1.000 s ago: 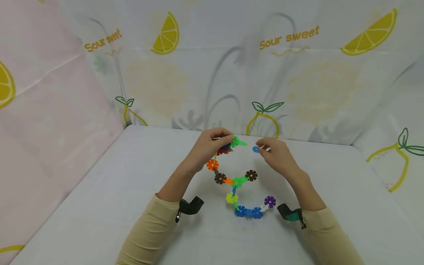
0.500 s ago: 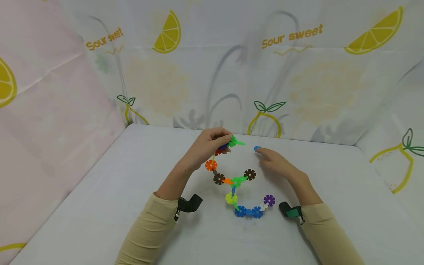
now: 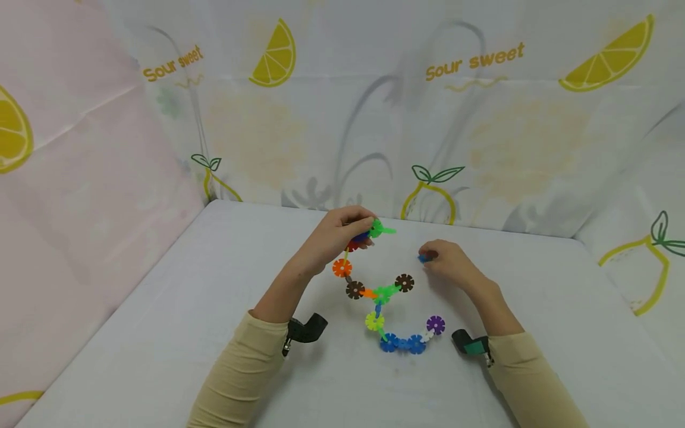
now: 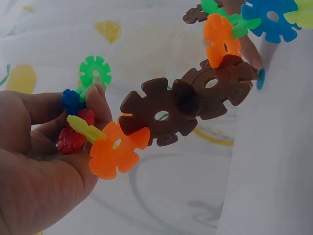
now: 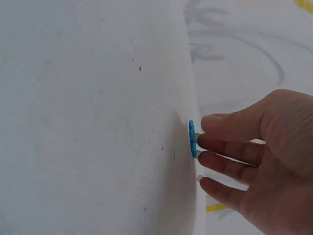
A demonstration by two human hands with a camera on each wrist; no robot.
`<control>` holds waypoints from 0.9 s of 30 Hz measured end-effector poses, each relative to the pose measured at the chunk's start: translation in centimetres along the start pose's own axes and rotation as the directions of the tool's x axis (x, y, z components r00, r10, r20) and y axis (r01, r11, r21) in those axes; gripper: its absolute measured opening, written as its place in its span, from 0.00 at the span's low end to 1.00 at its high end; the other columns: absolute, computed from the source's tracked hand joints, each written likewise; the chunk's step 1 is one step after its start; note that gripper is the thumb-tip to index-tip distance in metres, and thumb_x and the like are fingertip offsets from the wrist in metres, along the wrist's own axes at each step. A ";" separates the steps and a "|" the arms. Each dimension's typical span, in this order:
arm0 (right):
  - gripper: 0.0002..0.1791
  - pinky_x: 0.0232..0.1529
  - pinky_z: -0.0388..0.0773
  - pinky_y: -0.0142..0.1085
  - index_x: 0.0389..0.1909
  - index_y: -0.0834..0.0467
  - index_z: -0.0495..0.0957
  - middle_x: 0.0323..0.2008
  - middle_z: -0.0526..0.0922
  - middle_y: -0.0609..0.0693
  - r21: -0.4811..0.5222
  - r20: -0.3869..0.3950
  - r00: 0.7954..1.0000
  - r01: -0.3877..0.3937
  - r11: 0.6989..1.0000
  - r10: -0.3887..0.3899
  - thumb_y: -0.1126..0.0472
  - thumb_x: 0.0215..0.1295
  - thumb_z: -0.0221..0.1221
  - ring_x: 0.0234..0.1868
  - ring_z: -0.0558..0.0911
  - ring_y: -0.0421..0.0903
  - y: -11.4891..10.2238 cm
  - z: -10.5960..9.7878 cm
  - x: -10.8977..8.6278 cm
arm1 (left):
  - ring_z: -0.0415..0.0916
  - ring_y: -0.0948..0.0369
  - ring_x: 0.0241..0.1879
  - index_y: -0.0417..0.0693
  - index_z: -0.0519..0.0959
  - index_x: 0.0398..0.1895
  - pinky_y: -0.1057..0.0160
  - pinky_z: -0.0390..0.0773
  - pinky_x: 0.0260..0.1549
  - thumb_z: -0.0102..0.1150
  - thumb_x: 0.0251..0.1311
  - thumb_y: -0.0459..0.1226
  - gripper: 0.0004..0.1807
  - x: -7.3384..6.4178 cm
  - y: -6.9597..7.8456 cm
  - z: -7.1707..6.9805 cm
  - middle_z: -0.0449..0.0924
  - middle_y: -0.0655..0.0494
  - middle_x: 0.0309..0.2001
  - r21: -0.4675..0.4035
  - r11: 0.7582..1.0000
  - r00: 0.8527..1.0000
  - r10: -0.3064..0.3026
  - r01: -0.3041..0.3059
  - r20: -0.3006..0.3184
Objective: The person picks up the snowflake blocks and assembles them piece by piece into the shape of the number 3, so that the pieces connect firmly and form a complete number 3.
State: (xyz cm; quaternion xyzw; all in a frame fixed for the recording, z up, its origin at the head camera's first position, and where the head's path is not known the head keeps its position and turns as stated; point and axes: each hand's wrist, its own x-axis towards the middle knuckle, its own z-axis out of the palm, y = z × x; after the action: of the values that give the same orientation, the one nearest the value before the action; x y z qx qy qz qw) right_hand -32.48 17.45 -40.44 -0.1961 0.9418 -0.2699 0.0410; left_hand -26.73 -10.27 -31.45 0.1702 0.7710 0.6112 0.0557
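My left hand [image 3: 345,232] grips the upper end of a chain of interlocking snowflake discs [image 4: 117,147], around its red and blue pieces. A green disc [image 4: 94,72] sticks out past the fingertips. From there the chain runs through yellow, orange and brown discs [image 3: 355,290] to a green cluster [image 3: 382,295]. A lower row of blue discs [image 3: 402,343] ends in a purple disc [image 3: 436,325]. To the right, my right hand [image 3: 452,261] has its fingertips against a loose blue disc [image 5: 192,138], which looks flat on the table. The thumb appears apart from that disc.
A white cloth covers the table [image 3: 214,285]. Behind it hangs a cloth backdrop [image 3: 321,119] with lemon prints, and a pinkish side cloth [image 3: 80,178] stands at the left. Wrist cameras [image 3: 307,329] jut inward from both sleeves.
My right hand held the blue disc up near the green end, then lowered and drew back slightly; the disc now appears to be on the table. The left hand stays nearly still.
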 end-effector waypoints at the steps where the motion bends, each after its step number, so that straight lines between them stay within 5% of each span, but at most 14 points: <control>1: 0.17 0.54 0.78 0.52 0.52 0.67 0.79 0.46 0.83 0.63 -0.006 0.004 1.000 -0.006 1.000 0.006 0.70 0.61 0.59 0.48 0.80 0.58 0.0 0.0 -0.1 | 0.81 0.53 0.38 0.46 0.80 0.51 0.66 0.78 0.34 0.50 0.74 0.42 0.13 0.0 0.0 0.0 0.80 0.47 0.40 -0.003 1.000 1.000 0.001 -0.001 0.003; 7: 0.17 0.41 0.76 0.44 0.50 0.67 0.81 0.38 0.79 0.60 -0.089 -0.005 1.000 -0.010 0.996 0.010 0.71 0.58 0.62 0.38 0.75 0.52 0.1 0.0 -0.2 | 0.81 0.60 0.35 0.44 0.79 0.53 0.66 0.79 0.35 0.47 0.75 0.40 0.14 0.1 -0.1 0.1 0.80 0.48 0.41 -0.017 1.000 1.000 -0.003 0.003 0.019; 19: 0.14 0.40 0.78 0.42 0.44 0.65 0.82 0.39 0.79 0.61 -0.050 0.074 0.991 -0.111 0.993 0.115 0.72 0.55 0.64 0.39 0.75 0.53 -0.2 -0.2 -0.7 | 0.81 0.60 0.35 0.43 0.78 0.54 0.66 0.80 0.37 0.46 0.75 0.38 0.14 0.0 0.1 0.2 0.80 0.46 0.43 -0.018 1.000 0.999 -0.005 0.006 0.033; 27: 0.05 0.36 0.76 0.37 0.35 0.64 0.84 0.32 0.83 0.56 0.029 0.015 0.999 -0.031 0.999 0.030 0.71 0.59 0.61 0.33 0.78 0.47 -0.3 -1.0 -0.8 | 0.81 0.59 0.36 0.45 0.80 0.52 0.66 0.77 0.35 0.53 0.72 0.39 0.12 -0.1 -0.2 0.0 0.80 0.43 0.42 -0.013 1.000 1.000 -0.002 0.002 0.018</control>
State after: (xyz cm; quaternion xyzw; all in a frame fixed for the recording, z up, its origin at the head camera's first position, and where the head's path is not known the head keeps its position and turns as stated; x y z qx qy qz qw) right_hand -31.83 18.01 -39.45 -0.1830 0.9403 -0.2816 0.0547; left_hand -26.66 -10.29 -31.64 0.1745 0.7665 0.6147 0.0645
